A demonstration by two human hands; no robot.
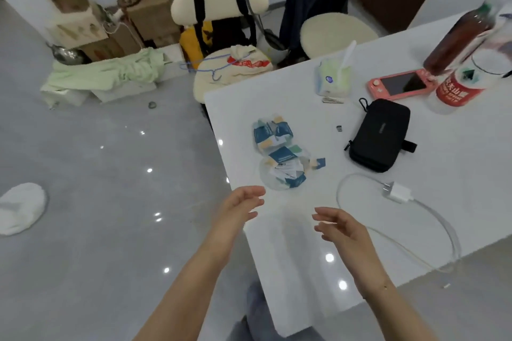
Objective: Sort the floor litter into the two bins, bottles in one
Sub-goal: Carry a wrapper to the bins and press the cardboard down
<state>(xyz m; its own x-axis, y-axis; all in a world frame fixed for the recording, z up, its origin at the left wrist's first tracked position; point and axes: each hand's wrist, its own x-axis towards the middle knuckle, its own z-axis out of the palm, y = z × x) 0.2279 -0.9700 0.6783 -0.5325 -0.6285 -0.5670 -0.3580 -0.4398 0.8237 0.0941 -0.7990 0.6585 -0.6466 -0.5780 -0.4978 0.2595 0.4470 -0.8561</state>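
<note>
Both hands hover above the near edge of the white table (291,271), palms turned toward each other, fingers loosely spread and holding nothing: the left hand (238,210) at the table's left corner, the right hand (339,230) a little nearer and to the right, with a gap between them. Just beyond the left hand's fingertips lies a crumpled clear plastic bag of blue and white wrappers (282,158), flat on the tabletop. To its right sits a black zip case (379,135), and nearer, a white charger plug (397,192) with its cable looping along the table's right side. At the far right of the table stand two bottles, a dark brown bottle (460,41) and, just beside it, a clear bottle with a red label (462,88), with a pink handheld console (401,86) lying in front of them and a green tissue pack (333,77) to the left. On the grey floor (97,188) to the left, well apart from the table, lies a white crumpled piece (20,207). No bin shows anywhere in view.
</note>
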